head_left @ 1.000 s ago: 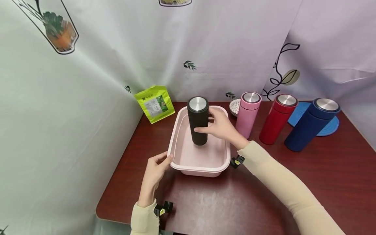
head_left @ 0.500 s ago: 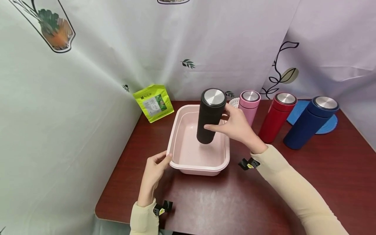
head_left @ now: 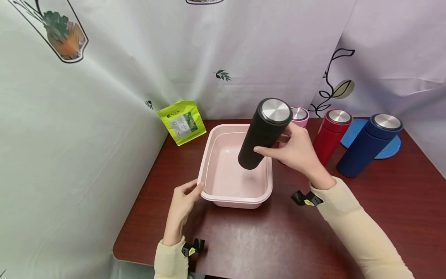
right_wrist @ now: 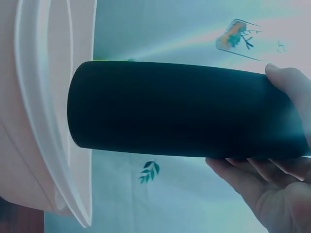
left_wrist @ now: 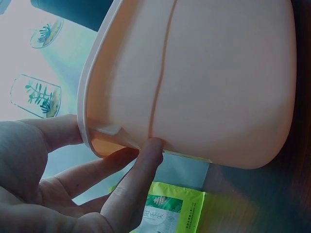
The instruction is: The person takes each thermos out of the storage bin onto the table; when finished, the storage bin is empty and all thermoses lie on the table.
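My right hand [head_left: 296, 151] grips a black thermos bottle [head_left: 261, 135] with a silver lid top. The bottle tilts, lid leaning right, above the right part of a pale pink plastic basin [head_left: 233, 200]. Seen from the right wrist, the base of the black bottle [right_wrist: 160, 109] is raised over the basin's rim [right_wrist: 36, 92]. At the basin's near left corner, my left hand [head_left: 184, 199] pinches the rim. In the left wrist view, the thumb is at the rim and the fingers reach under it against the outer wall.
Right of the basin stand a pink bottle [head_left: 301, 115], mostly hidden, a red bottle [head_left: 329, 137] and a blue bottle [head_left: 369, 145]. A round blue mat [head_left: 389, 149] lies behind the blue bottle. A green pouch [head_left: 182, 123] leans at the back left.
My right hand has lifted the black bottle and moved it rightward, tilting it. The bottle and hand now cover most of the pink bottle and the white basket. My left hand stays at the rim.
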Motion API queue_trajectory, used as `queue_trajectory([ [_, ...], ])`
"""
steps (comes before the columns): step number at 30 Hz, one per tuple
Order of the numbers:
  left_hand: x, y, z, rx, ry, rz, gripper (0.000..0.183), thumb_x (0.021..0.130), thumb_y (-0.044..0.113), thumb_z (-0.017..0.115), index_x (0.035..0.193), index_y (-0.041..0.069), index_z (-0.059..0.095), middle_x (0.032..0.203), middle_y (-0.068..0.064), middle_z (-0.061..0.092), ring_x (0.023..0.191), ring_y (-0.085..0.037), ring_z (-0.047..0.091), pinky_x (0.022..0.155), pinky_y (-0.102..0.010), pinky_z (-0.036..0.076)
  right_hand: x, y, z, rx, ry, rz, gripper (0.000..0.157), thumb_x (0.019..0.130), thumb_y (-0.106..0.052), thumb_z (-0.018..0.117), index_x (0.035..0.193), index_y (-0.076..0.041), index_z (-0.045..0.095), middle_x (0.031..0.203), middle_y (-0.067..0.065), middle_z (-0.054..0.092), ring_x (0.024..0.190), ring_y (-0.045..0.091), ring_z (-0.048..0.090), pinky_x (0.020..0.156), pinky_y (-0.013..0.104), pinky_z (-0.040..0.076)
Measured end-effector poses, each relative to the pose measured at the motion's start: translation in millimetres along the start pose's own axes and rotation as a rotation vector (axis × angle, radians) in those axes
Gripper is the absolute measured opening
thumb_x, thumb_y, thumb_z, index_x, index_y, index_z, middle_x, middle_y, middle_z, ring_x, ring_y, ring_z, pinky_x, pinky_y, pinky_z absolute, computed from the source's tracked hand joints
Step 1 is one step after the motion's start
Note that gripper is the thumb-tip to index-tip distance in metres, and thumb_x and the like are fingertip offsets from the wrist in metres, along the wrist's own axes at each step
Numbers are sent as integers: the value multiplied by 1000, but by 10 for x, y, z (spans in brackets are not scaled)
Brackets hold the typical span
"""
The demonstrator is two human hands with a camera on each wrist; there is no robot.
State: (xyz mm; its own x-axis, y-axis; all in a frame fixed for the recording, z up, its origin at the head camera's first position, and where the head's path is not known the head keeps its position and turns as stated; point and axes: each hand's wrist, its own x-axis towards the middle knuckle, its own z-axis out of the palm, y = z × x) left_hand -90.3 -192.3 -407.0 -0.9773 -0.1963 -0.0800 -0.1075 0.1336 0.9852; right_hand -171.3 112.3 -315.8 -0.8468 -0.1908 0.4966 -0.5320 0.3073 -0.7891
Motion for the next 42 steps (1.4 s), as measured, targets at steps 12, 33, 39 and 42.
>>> queue_trajectory([
  [12, -10, 15, -6, 6, -8, -4, 35, 93, 5, 63, 123, -12, 61, 115, -33, 64, 87, -17, 68, 73, -20, 55, -155, -82, -259, -36, 119, -51, 59, 62, -9, 93, 115, -14, 68, 95, -12, 71, 81, 7, 67, 65, 17, 54],
  [33, 1, 1, 11, 13, 8, -15, 35, 93, 6, 63, 123, -13, 61, 112, -31, 65, 82, -11, 67, 72, -20, 56, -394, 178, -776, -159, 272, 139, 60, 68, -11, 89, 122, -17, 65, 96, -20, 66, 82, -3, 64, 72, 6, 49],
  [39, 1, 19, 20, 18, 8, -26, 36, 94, 6, 63, 124, -13, 59, 113, -30, 65, 78, -5, 66, 71, -20, 56, -498, 349, -903, -191, 302, 190, 63, 66, -10, 90, 123, -21, 64, 97, -21, 65, 78, 0, 59, 62, 8, 46],
  [42, -2, 22, 21, 17, 8, -29, 37, 94, 6, 63, 125, -13, 59, 113, -30, 65, 78, -5, 66, 71, -20, 56, -558, 454, -945, -208, 308, 194, 67, 66, -8, 90, 126, -21, 63, 100, -22, 63, 81, -1, 58, 62, 8, 45],
])
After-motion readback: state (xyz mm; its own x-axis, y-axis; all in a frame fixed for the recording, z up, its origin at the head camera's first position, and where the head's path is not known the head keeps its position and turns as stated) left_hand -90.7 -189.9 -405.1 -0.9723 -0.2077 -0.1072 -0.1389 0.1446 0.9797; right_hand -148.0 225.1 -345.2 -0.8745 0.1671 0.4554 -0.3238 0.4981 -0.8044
